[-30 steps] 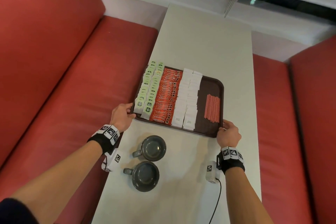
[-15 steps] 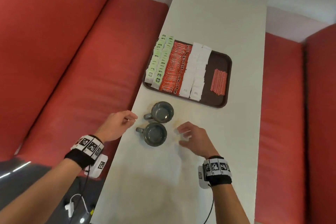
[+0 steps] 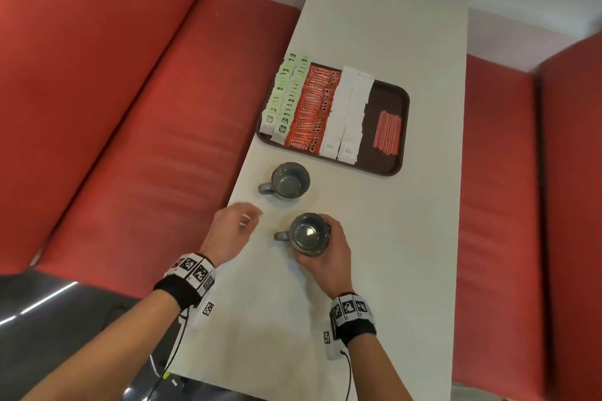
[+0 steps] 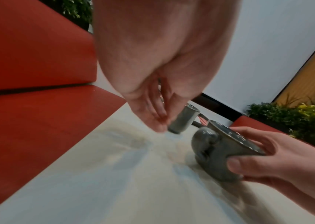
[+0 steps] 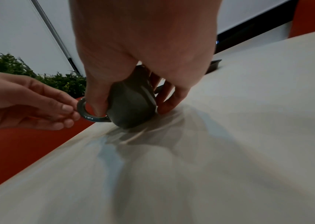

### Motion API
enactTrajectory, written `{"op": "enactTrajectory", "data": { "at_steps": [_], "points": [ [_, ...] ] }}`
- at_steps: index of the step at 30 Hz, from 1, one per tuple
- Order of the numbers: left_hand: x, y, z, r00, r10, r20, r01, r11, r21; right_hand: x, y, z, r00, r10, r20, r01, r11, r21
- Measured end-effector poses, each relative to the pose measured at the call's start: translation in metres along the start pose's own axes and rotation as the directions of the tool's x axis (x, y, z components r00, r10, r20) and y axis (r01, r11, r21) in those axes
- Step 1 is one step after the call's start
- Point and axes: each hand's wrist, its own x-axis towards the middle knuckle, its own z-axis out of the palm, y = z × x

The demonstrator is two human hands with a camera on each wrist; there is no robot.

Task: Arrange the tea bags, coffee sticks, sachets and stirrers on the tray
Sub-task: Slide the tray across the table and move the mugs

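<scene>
The dark brown tray [image 3: 387, 163] lies across the white table [image 3: 384, 29]. On it, from left to right, are green tea bags [image 3: 286, 98], orange coffee sticks [image 3: 314, 107], white sachets [image 3: 348, 114] and red stirrers [image 3: 388, 132]. My right hand [image 3: 329, 247] grips the nearer grey mug [image 3: 308, 234] [image 5: 131, 109] [image 4: 223, 153], thumb and fingers curled round its body. My left hand [image 3: 233, 231] [image 4: 152, 115] hovers with relaxed fingers just left of that mug's handle [image 5: 87, 112], holding nothing.
A second grey mug [image 3: 288, 180] stands between the held mug and the tray. Red bench seats [image 3: 136, 127] flank the table on both sides. The table's left edge runs close to my left hand. Wrist bands with cables trail off the near edge.
Both hands left the tray's near corners and drew back toward me. The right hand has taken hold of the nearer mug; the left hand moved beside its handle.
</scene>
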Motion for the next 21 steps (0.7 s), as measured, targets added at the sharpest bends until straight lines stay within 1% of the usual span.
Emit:
{"op": "enactTrajectory", "data": {
  "at_steps": [1,2,4,6,8,10,15,21],
  "points": [
    [0.008,0.003,-0.001,0.998,0.0,-0.069,0.0,1.0,0.004,-0.002,0.003,-0.008,1.0,0.008,-0.001,-0.008,1.0,0.013],
    [0.017,0.005,-0.003,0.995,-0.006,-0.095,0.007,1.0,0.004,-0.003,0.006,-0.016,1.0,0.019,-0.006,-0.019,0.999,0.03],
    [0.036,0.009,-0.004,0.998,-0.012,-0.056,0.013,1.0,0.004,-0.004,0.013,-0.035,0.998,0.052,-0.026,-0.05,0.998,0.049],
    [0.054,0.012,-0.002,1.0,0.023,-0.012,-0.023,0.999,0.026,-0.002,0.021,-0.055,0.995,0.08,-0.054,-0.077,0.996,0.05],
    [0.065,0.015,0.002,0.998,0.056,-0.019,-0.055,0.996,0.067,0.002,0.032,-0.076,0.992,0.094,-0.088,-0.091,0.995,0.04],
    [0.069,0.017,0.008,0.998,0.049,-0.025,-0.047,0.996,0.08,0.007,0.042,-0.096,0.988,0.088,-0.127,-0.085,0.996,0.031],
    [0.055,0.023,0.035,0.999,0.037,-0.031,-0.035,0.996,0.083,0.015,0.07,-0.142,0.975,0.099,-0.197,-0.096,0.995,0.027],
    [0.017,0.047,0.09,0.996,0.088,-0.01,-0.087,0.994,0.069,0.01,0.104,-0.193,0.961,0.09,-0.26,-0.09,0.996,0.011]
  ]
}}
